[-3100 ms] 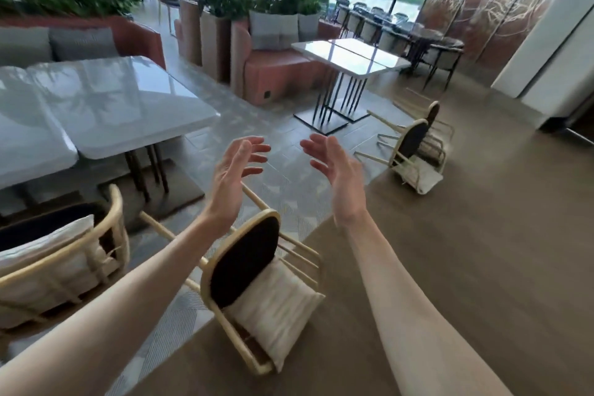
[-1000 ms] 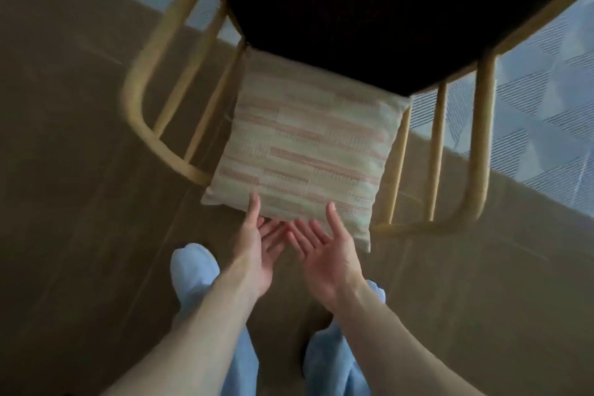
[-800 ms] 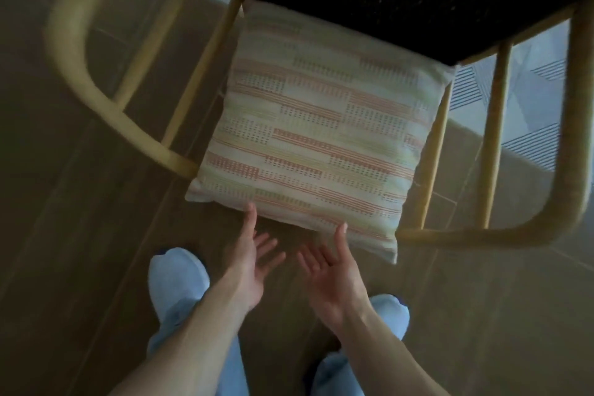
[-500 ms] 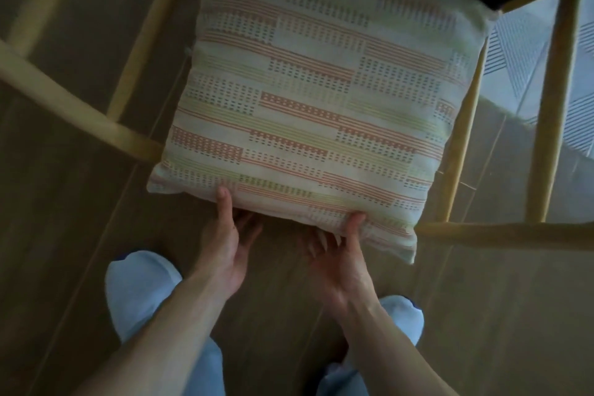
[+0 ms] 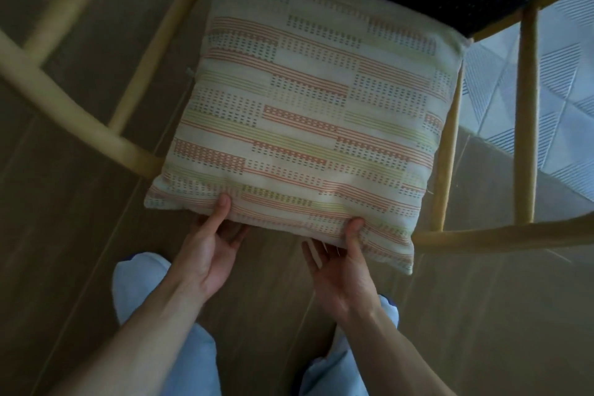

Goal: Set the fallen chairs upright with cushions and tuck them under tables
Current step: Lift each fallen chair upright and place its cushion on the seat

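Fingers of left hand and right hand vanish under pinched cushion.

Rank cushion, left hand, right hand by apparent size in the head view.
1. Cushion, largest by far.
2. Left hand and right hand look alike, both gripping the cushion's near edge; no ranking between them.

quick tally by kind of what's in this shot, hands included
cushion: 1
chair: 1
hands: 2, left hand and right hand, each pinching the cushion's near edge
total: 4
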`<state>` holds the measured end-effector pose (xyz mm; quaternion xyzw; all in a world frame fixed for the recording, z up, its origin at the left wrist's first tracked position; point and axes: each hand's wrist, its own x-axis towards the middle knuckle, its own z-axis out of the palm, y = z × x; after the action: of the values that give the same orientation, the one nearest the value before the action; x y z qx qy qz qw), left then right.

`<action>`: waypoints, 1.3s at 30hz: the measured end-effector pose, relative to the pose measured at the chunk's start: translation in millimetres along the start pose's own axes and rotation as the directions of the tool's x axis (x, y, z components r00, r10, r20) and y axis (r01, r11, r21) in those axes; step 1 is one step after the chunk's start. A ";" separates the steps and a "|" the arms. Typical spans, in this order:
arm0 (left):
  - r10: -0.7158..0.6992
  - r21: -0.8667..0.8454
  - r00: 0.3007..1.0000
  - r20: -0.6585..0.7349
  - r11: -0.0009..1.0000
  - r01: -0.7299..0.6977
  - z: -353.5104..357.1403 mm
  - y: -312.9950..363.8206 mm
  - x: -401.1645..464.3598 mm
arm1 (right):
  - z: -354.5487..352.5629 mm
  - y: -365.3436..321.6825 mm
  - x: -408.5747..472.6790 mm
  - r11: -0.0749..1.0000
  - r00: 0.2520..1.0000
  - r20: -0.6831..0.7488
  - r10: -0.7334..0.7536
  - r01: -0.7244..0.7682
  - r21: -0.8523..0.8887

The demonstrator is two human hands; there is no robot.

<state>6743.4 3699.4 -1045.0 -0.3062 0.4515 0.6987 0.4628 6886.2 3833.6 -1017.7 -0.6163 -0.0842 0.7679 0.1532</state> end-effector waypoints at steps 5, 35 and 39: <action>-0.017 0.091 1.000 -0.011 0.996 0.018 40.5 30.1 -74.2 | 16.7 -35.4 -84.9 0.995 0.999 -0.031 0.007 -0.010 -0.103; -0.004 0.465 0.975 -0.222 0.879 0.109 298.0 271.4 -397.6 | 184.6 -222.3 -441.6 0.879 0.891 -0.420 -0.171 -0.055 -0.474; -0.022 0.464 0.979 -0.205 0.878 0.117 342.2 297.2 -391.0 | 215.9 -266.3 -441.5 0.884 0.898 -0.398 -0.188 -0.022 -0.467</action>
<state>6615.8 3818.8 -472.5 -0.2663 0.6399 0.5170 0.5023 6796.7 3946.8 -477.6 -0.7851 -0.2545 0.5624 0.0511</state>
